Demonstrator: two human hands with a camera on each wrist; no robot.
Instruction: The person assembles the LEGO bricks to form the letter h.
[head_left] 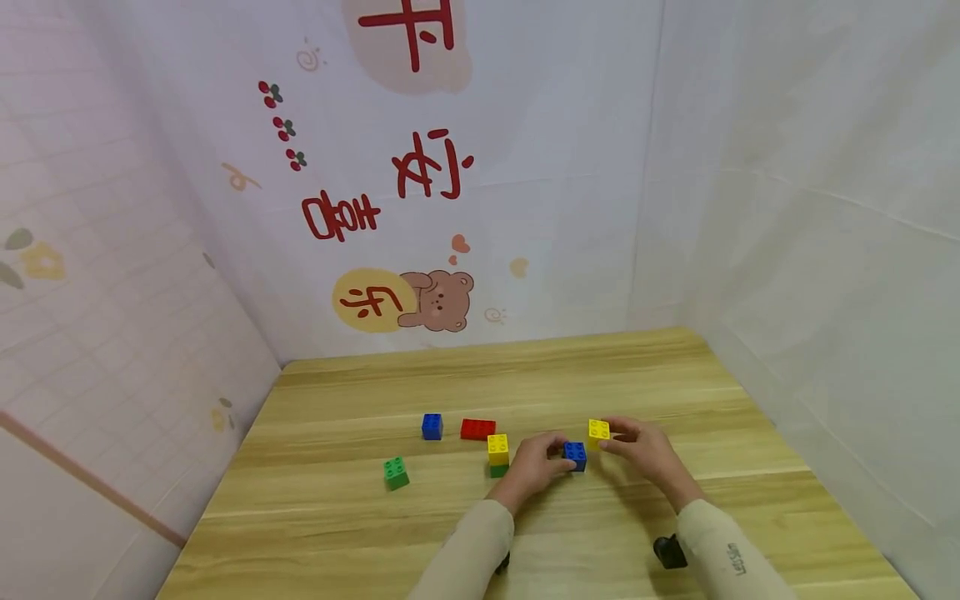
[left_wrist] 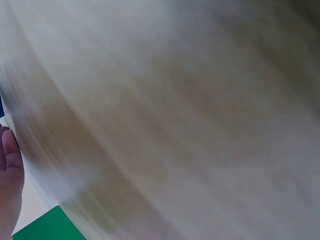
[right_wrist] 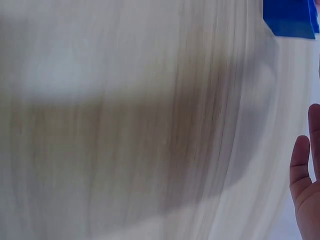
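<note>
In the head view, my left hand pinches a blue brick between thumb and fingers at the right-centre of the table. Just right of it, my right hand pinches a yellow brick by its right side. A small gap separates the two bricks. Left of my left wrist, another yellow brick sits stacked on a dark green brick. The right wrist view catches the blue brick at its top right corner; the yellow one lies outside that view.
Farther left on the wooden table lie a green brick, a second blue brick and a flat red brick. White cloth walls border the back and sides. A black object is beside the right sleeve.
</note>
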